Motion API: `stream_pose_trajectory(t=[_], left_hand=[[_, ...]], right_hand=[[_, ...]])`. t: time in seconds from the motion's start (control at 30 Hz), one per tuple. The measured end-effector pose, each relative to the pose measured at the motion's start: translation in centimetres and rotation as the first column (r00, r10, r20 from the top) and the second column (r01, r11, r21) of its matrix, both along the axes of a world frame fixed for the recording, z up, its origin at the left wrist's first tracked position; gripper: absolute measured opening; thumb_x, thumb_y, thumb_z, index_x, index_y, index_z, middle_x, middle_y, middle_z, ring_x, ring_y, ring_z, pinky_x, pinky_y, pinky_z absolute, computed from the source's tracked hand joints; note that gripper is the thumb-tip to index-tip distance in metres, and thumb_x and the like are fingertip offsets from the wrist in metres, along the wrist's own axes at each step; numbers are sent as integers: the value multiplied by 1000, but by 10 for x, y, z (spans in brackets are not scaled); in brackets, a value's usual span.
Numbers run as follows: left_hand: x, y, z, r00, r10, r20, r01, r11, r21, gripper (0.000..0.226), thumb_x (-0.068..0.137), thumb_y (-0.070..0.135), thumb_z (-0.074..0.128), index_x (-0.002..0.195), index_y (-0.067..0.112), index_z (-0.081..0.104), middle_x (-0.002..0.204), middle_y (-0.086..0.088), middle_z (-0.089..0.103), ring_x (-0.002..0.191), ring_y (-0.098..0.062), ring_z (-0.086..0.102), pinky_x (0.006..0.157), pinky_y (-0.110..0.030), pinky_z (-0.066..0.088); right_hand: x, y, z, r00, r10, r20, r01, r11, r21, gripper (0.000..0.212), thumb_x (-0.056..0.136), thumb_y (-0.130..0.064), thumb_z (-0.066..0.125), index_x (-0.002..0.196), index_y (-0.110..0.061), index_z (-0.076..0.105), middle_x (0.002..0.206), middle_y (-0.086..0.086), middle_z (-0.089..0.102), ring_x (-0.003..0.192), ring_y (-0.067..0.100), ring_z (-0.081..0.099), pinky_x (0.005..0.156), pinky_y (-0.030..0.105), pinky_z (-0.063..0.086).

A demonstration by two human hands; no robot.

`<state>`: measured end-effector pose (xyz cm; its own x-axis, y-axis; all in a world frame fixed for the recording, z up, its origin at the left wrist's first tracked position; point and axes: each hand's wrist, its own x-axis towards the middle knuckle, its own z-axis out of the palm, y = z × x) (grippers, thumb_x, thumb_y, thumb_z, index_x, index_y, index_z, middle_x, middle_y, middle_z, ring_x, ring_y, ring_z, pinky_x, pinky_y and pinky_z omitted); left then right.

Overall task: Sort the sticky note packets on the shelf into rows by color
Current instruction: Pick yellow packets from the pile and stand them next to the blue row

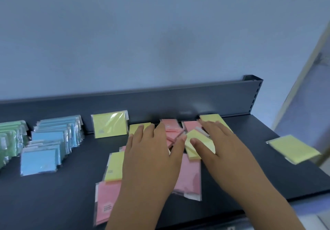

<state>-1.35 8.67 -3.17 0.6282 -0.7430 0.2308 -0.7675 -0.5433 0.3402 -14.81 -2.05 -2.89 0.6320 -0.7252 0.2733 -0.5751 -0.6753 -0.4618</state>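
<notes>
Dark grey metal shelf [267,172] against a pale blue wall [160,33], low back lip [196,101] running along it, and the sorting looks partway done. Far left, green pkts [10,137] stand in a row. Next to them, blue pkts [51,140] stand in theirs, both rows leaning back. One standing yellow pkt [109,126] is propped on the lip, prob. the start of a yellow row.

Centre of the shelf is the mixed heap [189,176]: pink and yellow pkts lying flat, overlapping every which way. Both hands are on it. The left hand [151,158] is flat, fingers straight and spread, pressing on the pile. The right hand [221,151] is flat too, fingers laid over yellows at the back. The thumbs sit close together w/ a tilted yellow pkt [192,137] btwn them. Neither hand grips anything. Off to the right, a lone yellow pkt [294,149] lies near the shelf's end, well apart from the rest.

Handling: each pkt looks like a thin pad in a clear glossy sleeve, w/ a spare film flap at one end. They look light and prob. fairly stiff across the pad, but slippery; sleeve on sleeve will slide, esp. in a heap. Best bet is pinching a pad by its edges, thumb under and fingers on top, not by the loose flap, which would likely bend. The stood-up rows could topple if nudged.
</notes>
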Motion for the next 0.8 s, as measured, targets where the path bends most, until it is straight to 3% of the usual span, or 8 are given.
stream_pose_trajectory(t=[0.13, 0.3, 0.4, 0.5, 0.67, 0.8], left_hand=[[-24, -17, 0, 997, -73, -25, 72, 997, -28, 79, 89, 74, 12, 151, 32, 37, 158, 10, 39, 152, -17, 21, 124, -42, 24], [-58, -51, -7, 995, -93, -28, 92, 995, -31, 81, 87, 76, 8, 144, 33, 44, 147, 11, 49, 144, -18, 33, 116, -43, 34], [-94, -80, -6, 995, -100, -13, 100, 994, -46, 71, 91, 74, 15, 134, 30, 51, 134, 11, 56, 133, -18, 43, 109, -42, 40], [-138, -120, -9, 989, -137, -64, 132, 988, -77, 67, 98, 71, 24, 142, 27, 48, 144, 8, 52, 142, -19, 37, 116, -43, 34], [-206, -191, -27, 975, -188, -122, 190, 982, 11, 63, 100, 65, 37, 148, 25, 43, 155, 6, 42, 152, -20, 23, 124, -40, 22], [-233, -224, -45, 978, -150, -145, 164, 982, 95, 60, 95, 65, 49, 140, 25, 48, 142, 6, 52, 139, -22, 39, 120, -40, 30]], right_hand=[[-24, -13, -1, 999, -32, -18, 33, 999, 6, 55, 100, -58, 45, 149, -34, 40, 155, -16, 39, 146, 4, 27, 103, 22, 31], [-70, -47, 3, 997, -70, 36, 68, 996, 59, 65, 97, -62, 45, 155, -35, 36, 163, -15, 32, 154, 1, 14, 112, 24, 25], [-108, -79, 2, 992, -119, 39, 115, 989, 96, 68, 96, -64, 45, 156, -35, 35, 164, -12, 31, 152, 7, 26, 115, 31, 30], [-150, -120, -1, 981, -186, 47, 181, 978, 106, 60, 97, -60, 48, 150, -33, 43, 155, -8, 45, 136, 10, 42, 103, 34, 37], [-207, -192, -18, 955, -294, -32, 295, 936, 192, 60, 100, -52, 52, 152, -23, 45, 155, 0, 47, 140, 21, 45, 106, 36, 37], [-224, -225, -36, 930, -340, -137, 366, 869, 332, 55, 101, -51, 49, 137, -11, 60, 139, 8, 60, 126, 26, 56, 90, 33, 40]])
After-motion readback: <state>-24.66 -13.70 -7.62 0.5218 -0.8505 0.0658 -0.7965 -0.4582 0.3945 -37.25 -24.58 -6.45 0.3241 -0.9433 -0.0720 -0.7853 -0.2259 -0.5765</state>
